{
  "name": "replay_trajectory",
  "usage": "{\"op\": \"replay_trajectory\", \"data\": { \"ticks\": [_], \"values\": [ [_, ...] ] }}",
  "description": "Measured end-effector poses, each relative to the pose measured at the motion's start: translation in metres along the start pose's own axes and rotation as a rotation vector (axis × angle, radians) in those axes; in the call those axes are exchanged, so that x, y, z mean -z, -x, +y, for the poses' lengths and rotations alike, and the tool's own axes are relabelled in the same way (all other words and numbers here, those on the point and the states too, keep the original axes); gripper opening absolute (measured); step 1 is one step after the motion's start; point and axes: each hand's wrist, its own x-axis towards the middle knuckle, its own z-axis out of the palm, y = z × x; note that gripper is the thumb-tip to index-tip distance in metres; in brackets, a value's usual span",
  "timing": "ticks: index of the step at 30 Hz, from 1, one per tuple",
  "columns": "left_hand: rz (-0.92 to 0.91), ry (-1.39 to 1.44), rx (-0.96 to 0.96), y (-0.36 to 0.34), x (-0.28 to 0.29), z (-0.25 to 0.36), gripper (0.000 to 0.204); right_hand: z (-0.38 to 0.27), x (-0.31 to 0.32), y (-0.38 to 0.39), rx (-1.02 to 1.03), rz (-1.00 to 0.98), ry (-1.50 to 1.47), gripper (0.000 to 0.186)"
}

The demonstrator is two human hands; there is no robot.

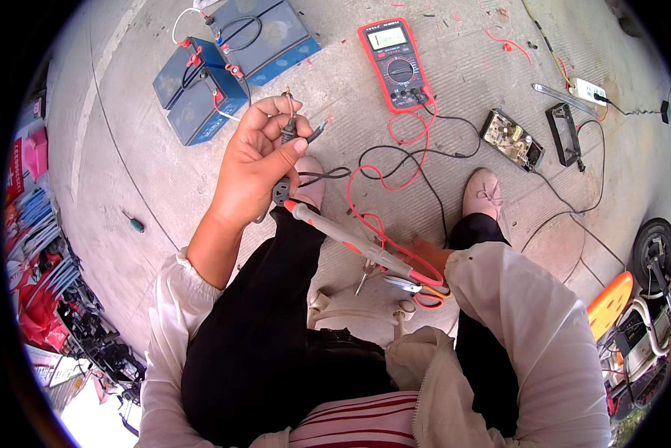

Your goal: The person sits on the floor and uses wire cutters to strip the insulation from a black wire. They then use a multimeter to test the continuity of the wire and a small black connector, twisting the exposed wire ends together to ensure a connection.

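Note:
My left hand (262, 153) is closed round a dark cable end with a grey socket connector (281, 192) at its lower side. Stripped wire ends (322, 125) poke out above the fingers. A red-and-grey meter probe (350, 237) reaches up to the connector, its red end against the connector's face. My right hand (430, 255) is low in the middle, largely behind the probe and red leads, so its fingers are hidden. Beside it are shiny metal blades (403, 284) and a thin metal tip (362, 284). The red multimeter (395, 66) lies ahead with its display lit.
Blue batteries (264, 37) joined by wires stand at the far left. An opened black case with a circuit board (511, 140), its dark cover (563, 134) and a white power strip (587, 91) lie at right. A small green-handled tool (134, 222) lies left; looped leads cross the floor.

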Motion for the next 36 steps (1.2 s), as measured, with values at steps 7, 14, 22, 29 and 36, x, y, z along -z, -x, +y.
{"op": "replay_trajectory", "data": {
  "ticks": [7,14,22,29,36],
  "values": [
    [-0.05,0.051,0.039,-0.001,-0.002,0.004,0.041,0.038,0.04,0.001,-0.191,-0.246,-0.505,0.031],
    [-0.084,0.067,0.098,0.005,0.006,0.0,0.042,0.045,0.153,0.082,-0.176,0.48,-1.618,0.018],
    [-0.158,0.052,0.098,-0.003,-0.007,-0.002,0.043,0.007,0.216,0.074,-0.037,0.974,-1.592,0.034],
    [-0.179,0.05,0.114,-0.003,-0.01,-0.004,0.044,0.002,0.234,0.059,-0.217,0.946,-1.515,0.027],
    [-0.194,0.047,0.116,-0.002,-0.011,-0.002,0.043,0.002,0.235,0.048,-0.121,0.966,-1.544,0.029]
  ]
}}
